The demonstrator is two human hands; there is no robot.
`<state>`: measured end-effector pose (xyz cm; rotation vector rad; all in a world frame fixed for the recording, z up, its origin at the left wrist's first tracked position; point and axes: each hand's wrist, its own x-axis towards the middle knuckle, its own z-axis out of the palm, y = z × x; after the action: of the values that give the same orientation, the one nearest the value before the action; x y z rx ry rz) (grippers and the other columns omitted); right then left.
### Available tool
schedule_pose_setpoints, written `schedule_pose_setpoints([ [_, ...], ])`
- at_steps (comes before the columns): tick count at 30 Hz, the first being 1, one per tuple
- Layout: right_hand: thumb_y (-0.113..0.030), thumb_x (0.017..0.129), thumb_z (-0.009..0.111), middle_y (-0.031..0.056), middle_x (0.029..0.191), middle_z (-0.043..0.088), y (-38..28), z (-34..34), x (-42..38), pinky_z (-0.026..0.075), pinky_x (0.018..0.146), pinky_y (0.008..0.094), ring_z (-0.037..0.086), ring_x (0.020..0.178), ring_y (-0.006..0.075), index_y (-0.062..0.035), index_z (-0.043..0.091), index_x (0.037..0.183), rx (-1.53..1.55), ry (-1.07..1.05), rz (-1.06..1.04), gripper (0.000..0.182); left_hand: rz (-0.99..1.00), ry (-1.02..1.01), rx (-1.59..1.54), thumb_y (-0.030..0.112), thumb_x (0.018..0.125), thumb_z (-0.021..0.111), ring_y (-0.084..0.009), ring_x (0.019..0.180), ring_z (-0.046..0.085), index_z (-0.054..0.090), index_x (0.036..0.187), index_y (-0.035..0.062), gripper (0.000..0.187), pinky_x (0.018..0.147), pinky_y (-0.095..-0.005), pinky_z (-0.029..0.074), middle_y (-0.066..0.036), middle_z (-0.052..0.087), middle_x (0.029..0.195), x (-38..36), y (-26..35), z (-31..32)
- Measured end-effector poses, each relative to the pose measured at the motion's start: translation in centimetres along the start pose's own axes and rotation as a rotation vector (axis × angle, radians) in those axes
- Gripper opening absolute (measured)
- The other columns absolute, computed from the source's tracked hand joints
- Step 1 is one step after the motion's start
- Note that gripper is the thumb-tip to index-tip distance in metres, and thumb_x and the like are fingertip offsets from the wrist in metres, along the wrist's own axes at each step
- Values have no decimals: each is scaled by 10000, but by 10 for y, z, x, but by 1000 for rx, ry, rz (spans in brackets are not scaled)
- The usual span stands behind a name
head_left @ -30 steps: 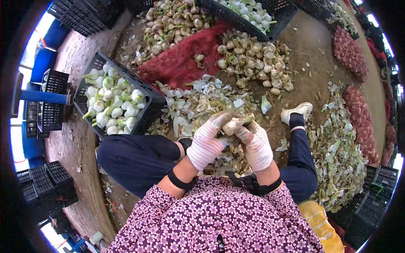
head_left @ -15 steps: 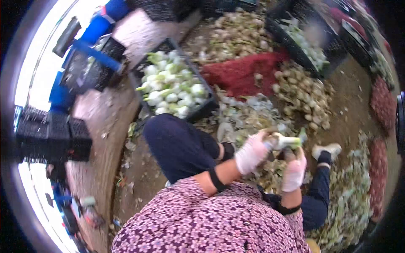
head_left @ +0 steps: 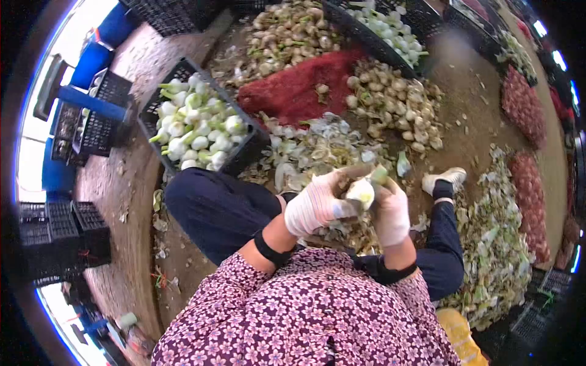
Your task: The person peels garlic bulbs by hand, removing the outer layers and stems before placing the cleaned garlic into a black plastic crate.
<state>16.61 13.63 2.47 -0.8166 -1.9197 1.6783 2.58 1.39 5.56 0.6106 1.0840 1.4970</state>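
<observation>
Between my hands, in front of my knees, is a white bulb (head_left: 361, 193) with a green stem, like garlic or onion. My left hand (head_left: 320, 203), in a whitish glove with dark fingertips, is closed around its left side, thumb against the bulb. Gloved too, my right hand (head_left: 390, 212) grips it from the right, close to the stem; part of its fingers is hidden. Below them lies a heap of papery peelings (head_left: 323, 146). A black crate (head_left: 247, 146) beyond my left knee holds several clean white bulbs (head_left: 198, 125).
Unpeeled bulbs (head_left: 400, 104) lie in piles around a red mesh sack (head_left: 293, 88). Another black crate (head_left: 342, 21) with white bulbs stands at the back. Filled red sacks (head_left: 528, 198) and leaf waste (head_left: 494, 250) are at the right. Stacked black crates (head_left: 61, 235) stand at the left.
The view has shifted and become sharper. The bulb has turned from lying sideways, stem to the right, to having its round end towards me. A green-white piece now lies on the floor beyond my right hand.
</observation>
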Motion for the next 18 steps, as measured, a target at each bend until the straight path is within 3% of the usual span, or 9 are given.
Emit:
schedule_pose_setpoints([
  [1, -34, 876, 577, 91, 932, 662, 19, 8, 3, 503, 770, 300, 617, 848, 194, 50, 606, 1101, 428, 109, 333, 242, -84, 5, -126, 203, 770, 837, -133, 1138, 567, 428, 1440, -10, 813, 968, -311, 479, -72, 586, 1296, -2, 1, 1],
  [2, -37, 868, 588, 145, 889, 646, 62, 4, 7, 504, 757, 315, 605, 809, 242, 46, 607, 1062, -42, 103, 238, 212, -40, 5, -81, 164, 756, 842, -129, 1127, 573, 435, 1431, -12, 808, 967, -311, 479, -69, 598, 1280, -2, 0, 2],
  [5, -70, 855, 624, 244, 1022, 627, 211, -13, 4, 507, 846, 323, 633, 943, 329, 54, 510, 1243, -350, -184, 229, 423, -15, 37, 77, 94, 738, 841, -127, 1110, 583, 472, 1396, -6, 762, 972, -311, 475, -64, 622, 1245, 1, 0, 0],
  [6, -70, 855, 624, 244, 1022, 627, 166, -5, 9, 507, 846, 323, 633, 943, 329, 54, 510, 1243, -353, -186, 232, 423, -42, 81, 191, 62, 733, 836, -128, 1103, 587, 503, 1370, 1, 722, 979, -311, 471, -61, 635, 1226, 0, -1, -2],
  [9, -118, 894, 643, 195, 1411, 487, 18, -19, -8, 442, 1034, 342, 529, 1253, 263, 40, 360, 1447, 505, -117, 352, 641, -35, 114, 121, 39, 724, 823, -131, 1091, 592, 556, 1324, 27, 657, 977, -303, 469, -48, 653, 1178, 1, -2, -3],
  [10, -70, 924, 609, 139, 1375, 528, 4, -25, -10, 455, 1013, 336, 548, 1221, 220, 36, 390, 1438, 700, -197, 356, 569, 51, 101, 248, 35, 717, 799, -165, 1096, 605, 584, 1310, 43, 630, 975, -312, 469, -65, 658, 1168, 4, -6, -4],
  [13, -21, 924, 588, 119, 1284, 591, -23, -15, -11, 457, 995, 308, 585, 1156, 202, 39, 451, 1395, 530, -150, 383, 494, 116, 84, 655, 28, 723, 756, -204, 1101, 616, 585, 1314, 34, 616, 970, -330, 471, -102, 658, 1168, 9, 0, 4],
  [15, 15, 901, 581, 102, 1197, 635, -29, -12, -11, 459, 977, 293, 615, 1086, 184, 36, 501, 1346, 562, -48, 423, 452, 143, 99, 621, 49, 731, 749, -247, 1062, 634, 597, 1306, 32, 595, 957, -344, 479, -126, 655, 1144, 10, -2, 2],
  [18, 80, 850, 532, 115, 1188, 623, -8, -9, -15, 472, 951, 298, 605, 1061, 185, 4, 511, 1347, 221, -115, 174, 503, 133, 70, 612, 48, 839, 671, -223, 937, 657, 633, 1242, 30, 405, 879, -312, 510, -122, 675, 1019, 8, -5, 0],
])
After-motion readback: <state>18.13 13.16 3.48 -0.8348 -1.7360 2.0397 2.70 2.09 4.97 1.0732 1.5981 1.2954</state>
